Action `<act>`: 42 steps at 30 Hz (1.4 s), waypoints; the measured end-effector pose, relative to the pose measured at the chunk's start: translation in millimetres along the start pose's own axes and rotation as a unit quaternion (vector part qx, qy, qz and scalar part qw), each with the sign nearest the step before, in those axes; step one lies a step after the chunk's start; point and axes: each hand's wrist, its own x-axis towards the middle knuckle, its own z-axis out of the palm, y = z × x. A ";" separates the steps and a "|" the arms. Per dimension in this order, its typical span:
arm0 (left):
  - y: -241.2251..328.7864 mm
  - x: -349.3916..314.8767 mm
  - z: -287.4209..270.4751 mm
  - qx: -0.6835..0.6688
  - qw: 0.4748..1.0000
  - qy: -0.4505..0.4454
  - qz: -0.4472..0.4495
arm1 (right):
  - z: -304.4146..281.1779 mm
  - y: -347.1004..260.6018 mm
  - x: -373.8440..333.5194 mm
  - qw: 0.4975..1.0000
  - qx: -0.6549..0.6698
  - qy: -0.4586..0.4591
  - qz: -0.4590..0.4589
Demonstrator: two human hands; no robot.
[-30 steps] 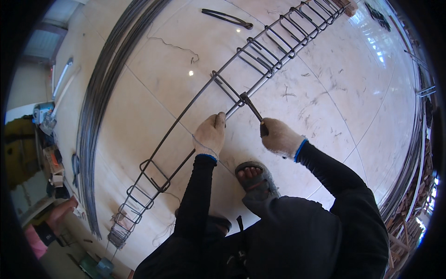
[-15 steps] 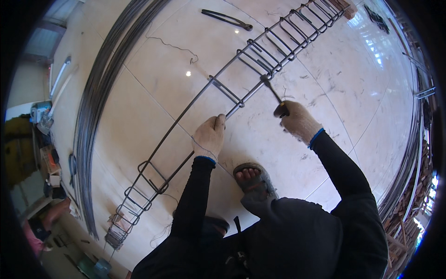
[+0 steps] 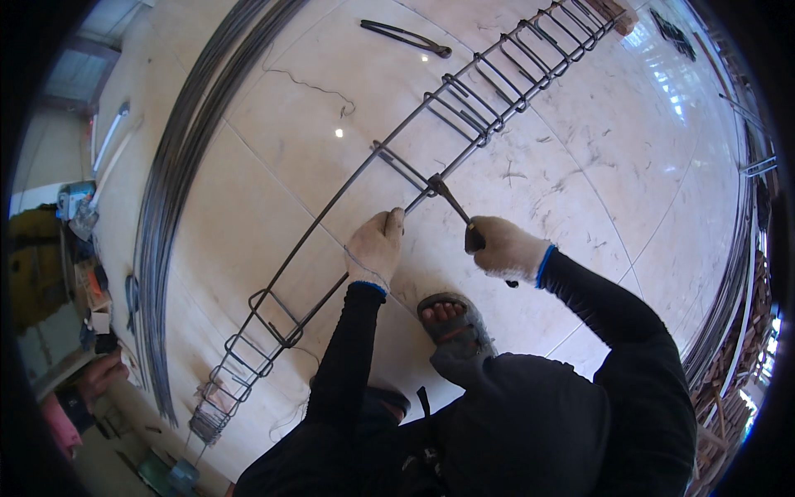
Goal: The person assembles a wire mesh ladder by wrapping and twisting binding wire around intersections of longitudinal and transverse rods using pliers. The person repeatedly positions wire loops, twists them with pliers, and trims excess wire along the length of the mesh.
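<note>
A rebar cage (image 3: pixel 327 209) of long steel bars and rectangular stirrups lies diagonally across the floor. My gloved left hand (image 3: pixel 375 247) is closed round its near long bar, just below a single stirrup (image 3: pixel 403 170). A thin wire crosses the back of that glove. In my gloved right hand (image 3: pixel 509 248) is a dark hammer (image 3: pixel 452 201), gripped by its black handle. The hammer's head is at the near corner of the single stirrup; whether it touches the steel is hard to tell. Several stirrups (image 3: pixel 464 103) stand bunched farther up the cage.
Pincers (image 3: pixel 406 37) lie on the tiles beyond the cage. A bundle of long steel rods (image 3: pixel 166 178) curves along the left, with a loose wire (image 3: pixel 310 83) beside it. My sandalled foot (image 3: pixel 451 319) is close below my hands. Scrap wood (image 3: pixel 733 356) lines the far right.
My right hand has brought the hammer down and left, from the bunched stirrups to the single stirrup. My left hand keeps its grip on the bar.
</note>
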 end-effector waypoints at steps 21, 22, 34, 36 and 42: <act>4.3 -2.3 -2.5 0.000 1.000 -0.008 -0.015 | 8.0 5.5 3.4 0.999 0.038 0.017 -0.003; 3.2 -3.8 -4.0 0.001 1.000 -0.015 -0.022 | -0.1 13.8 7.6 0.999 0.032 0.023 -0.031; -1.6 -2.9 -5.2 0.030 1.000 0.002 0.003 | -23.3 14.5 11.3 0.996 -0.008 0.085 -0.028; 0.4 0.0 -1.5 0.019 1.000 0.000 0.009 | -15.3 35.7 18.2 0.977 0.029 0.212 -0.019; -2.9 -0.5 -2.7 0.001 1.000 -0.007 0.004 | -54.2 27.5 9.3 0.999 -0.027 0.025 -0.034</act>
